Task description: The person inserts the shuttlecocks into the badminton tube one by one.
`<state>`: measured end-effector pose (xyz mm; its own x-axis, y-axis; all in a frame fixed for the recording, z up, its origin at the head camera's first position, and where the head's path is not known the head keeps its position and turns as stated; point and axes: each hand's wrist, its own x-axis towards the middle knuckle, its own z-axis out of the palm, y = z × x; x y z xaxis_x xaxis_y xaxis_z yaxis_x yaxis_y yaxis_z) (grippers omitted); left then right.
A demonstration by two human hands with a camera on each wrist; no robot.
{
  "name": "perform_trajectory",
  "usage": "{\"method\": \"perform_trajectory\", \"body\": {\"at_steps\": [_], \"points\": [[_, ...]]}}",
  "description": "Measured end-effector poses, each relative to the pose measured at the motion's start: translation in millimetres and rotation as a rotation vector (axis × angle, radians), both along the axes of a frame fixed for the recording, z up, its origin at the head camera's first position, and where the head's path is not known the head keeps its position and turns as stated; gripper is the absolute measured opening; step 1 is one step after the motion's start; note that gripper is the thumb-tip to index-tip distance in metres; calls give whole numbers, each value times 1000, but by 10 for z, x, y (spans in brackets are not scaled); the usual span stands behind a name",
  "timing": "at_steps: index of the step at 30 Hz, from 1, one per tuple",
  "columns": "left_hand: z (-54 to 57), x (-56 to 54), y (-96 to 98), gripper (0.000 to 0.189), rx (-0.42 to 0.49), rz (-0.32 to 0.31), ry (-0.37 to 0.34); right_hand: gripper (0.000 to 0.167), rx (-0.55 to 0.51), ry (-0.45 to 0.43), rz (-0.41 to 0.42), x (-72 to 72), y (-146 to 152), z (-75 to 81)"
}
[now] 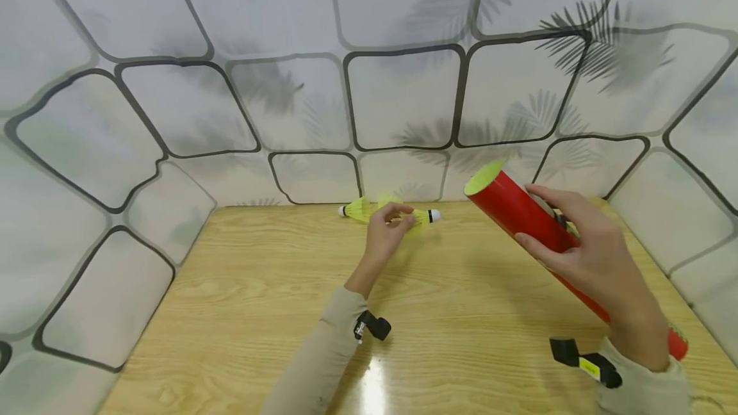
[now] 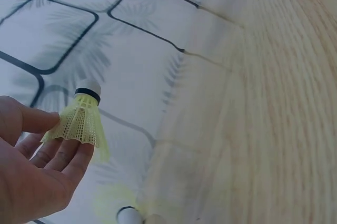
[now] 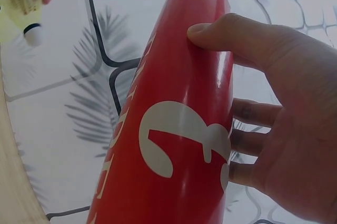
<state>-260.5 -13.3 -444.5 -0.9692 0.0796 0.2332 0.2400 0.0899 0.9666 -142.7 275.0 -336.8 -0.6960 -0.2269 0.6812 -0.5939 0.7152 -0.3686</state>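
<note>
At the far edge of the table, my left hand (image 1: 385,235) pinches a yellow shuttlecock (image 1: 423,217) by its skirt. Its white cork points right in the head view and up in the left wrist view, where the mesh skirt (image 2: 79,124) lies between thumb and fingers. A second yellow shuttlecock (image 1: 359,210) lies left of that hand, cork to the left. Another yellow patch shows behind the hand, too covered to tell. My right hand (image 1: 599,255) grips a red shuttlecock tube (image 1: 519,207), tilted with its open, yellow-green-lined mouth up and to the left.
A pale wall covering (image 1: 403,101) with dark outlines and leaf shadows rises behind the wooden table (image 1: 259,274) and along both sides. A red round piece (image 1: 677,343) shows past the right wrist, at the tube's lower end.
</note>
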Motion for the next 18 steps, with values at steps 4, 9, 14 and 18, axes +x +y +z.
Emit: {"method": "perform_trajectory", "body": {"at_steps": [4, 9, 14, 18], "points": [[124, 79, -94, 15, 53, -10, 56, 86, 6, -15, 8, 3, -33, 2], [290, 206, -218, 17, 100, 12, 127, 86, 9, -27, 10, 11, -60, -4], [434, 340, -340, 17, 128, 64, 200, 86, 17, -14, 57, 3, -133, -14], [553, 431, -439, 17, 167, 65, 257, 84, 18, -3, 85, -10, -197, -31]]}}
